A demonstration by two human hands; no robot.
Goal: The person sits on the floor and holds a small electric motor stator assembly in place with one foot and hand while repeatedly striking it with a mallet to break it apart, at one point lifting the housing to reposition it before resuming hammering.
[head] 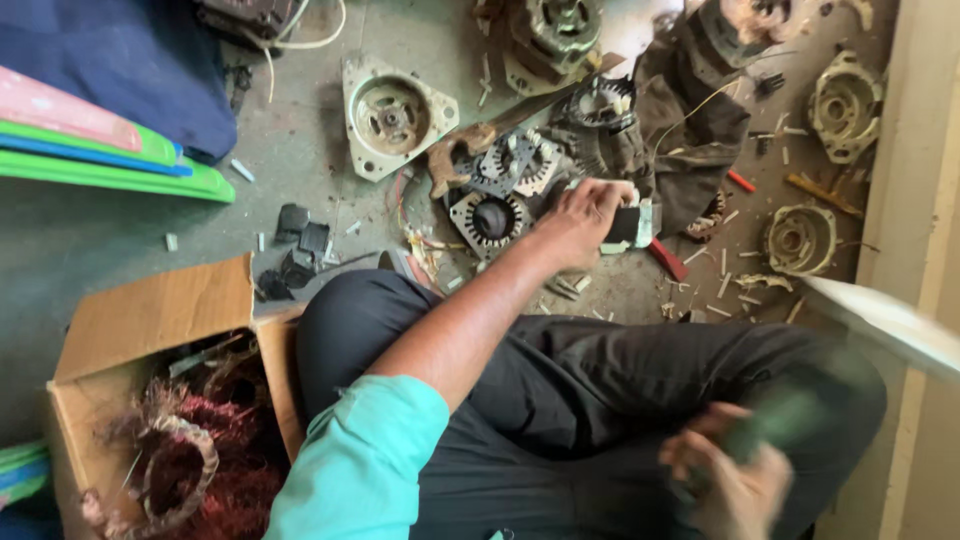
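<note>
1. On the floor (80,240), far from the seated person, the left hand (580,222) reaches out and rests on a dark motor part (628,226); its fingers curl over the part's left end, closed around it.
2. Near the right knee, the right hand (728,480) is blurred. Its fingers seem wrapped around a green tool handle (775,420), but how tight the hold is I cannot tell.
3. Just left of the held part lie two stators (492,218), one near and one farther, touching a rusty hammer-like tool (462,150). A triangular end cover (392,115) sits farther left.
4. Far right, two round housings (800,238) lie well apart from the hand, amid scattered chips and a red-handled tool (668,260) just near the part.
5. Near left, a cardboard box (150,310) holds copper windings (190,460).
6. Risks, as I judge them: the right hand's blur suggests a fast swing, and the left fingers sit right on the part, so a stray blow could strike them.
7. The part rests on loose debris; it could skid or roll under force.
8. Sharp chips and lamination edges lie near the bare hand and could cut it.
</note>
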